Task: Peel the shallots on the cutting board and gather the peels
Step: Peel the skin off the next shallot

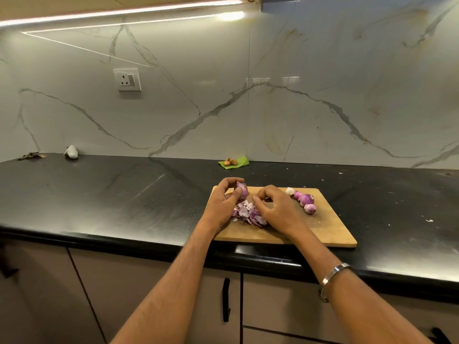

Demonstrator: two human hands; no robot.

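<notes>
Left fingers (229, 181) curled round a shallot (242, 190), thumb pressed on its near side, holding it just above the far left corner of the cutting board (330, 229); held up there, probably, so loosened skin drops straight onto the heap below. Right fingers (260, 194) bent inward, thumb and forefinger tips brought close together beside the shallot; whether a scrap of skin is pinched between them cannot be told, too small and partly hidden. Left hand (223, 202) and right hand (278, 209) facing each other over the heap, wrists low near the board, a steady posture for fine picking at thin skin. Held shallot pale lilac and smooth on its visible face, apparently down to clean flesh or nearly so. Directly beneath and between the hands, a loose pile of peels (248, 214): papery purple-white flakes, overlapping, kept together on the board's left half rather than scattered, which suits the gathering part of the task. Well apart on the board's far right, a short row of other shallots (306, 200), glossy deep pink, one with a white end at the far tip, set aside clear of the peels, likely to keep finished bulbs separate. A metal bangle (334, 281) on the right forearm. Board lying on the black bench (99, 194), near its front edge. Farther back by the marbled wall, a green leaf with small brown pieces (233, 162), a pale lump (71, 152), and a wall socket (127, 79) above.
</notes>
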